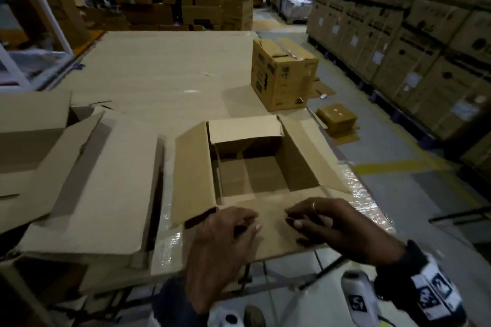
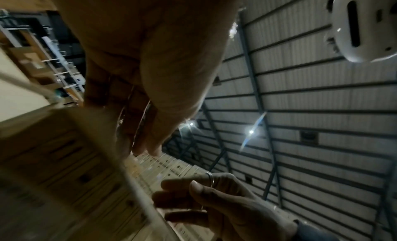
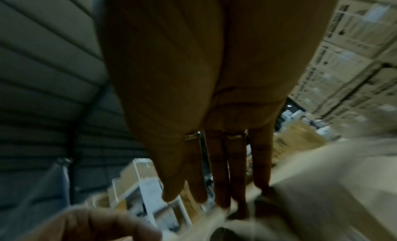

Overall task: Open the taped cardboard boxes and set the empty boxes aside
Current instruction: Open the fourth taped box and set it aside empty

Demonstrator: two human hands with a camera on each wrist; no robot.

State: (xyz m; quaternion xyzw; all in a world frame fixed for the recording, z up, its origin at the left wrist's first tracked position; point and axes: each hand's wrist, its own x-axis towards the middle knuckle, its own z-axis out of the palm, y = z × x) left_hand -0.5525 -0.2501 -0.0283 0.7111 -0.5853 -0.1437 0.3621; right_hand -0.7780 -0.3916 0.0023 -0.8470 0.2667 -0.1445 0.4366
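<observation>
Already, at the left edge of the surface you have one opened box lying with its flaps splayed, just beside the one you are working. Next along, at the near edge and right in front of you, sits the open box: all four flaps are folded out and its inside looks empty from the head view. Your left hand rests on the near flap with the fingers loosely bent, holding nothing that shows. Your right hand lies on the same flap just to the right, fingers mostly straight and flat on the cardboard, also gripping nothing. Both hands are at the box's near side, about equally close, and the box body lies directly ahead of them, away from you. So I judge the opening done here and the setting aside due; its long axis seems to run away from you, so a hold on the side walls would suit. Farther right, toward the far right edge, a taped box stands upright, well apart from both hands.
</observation>
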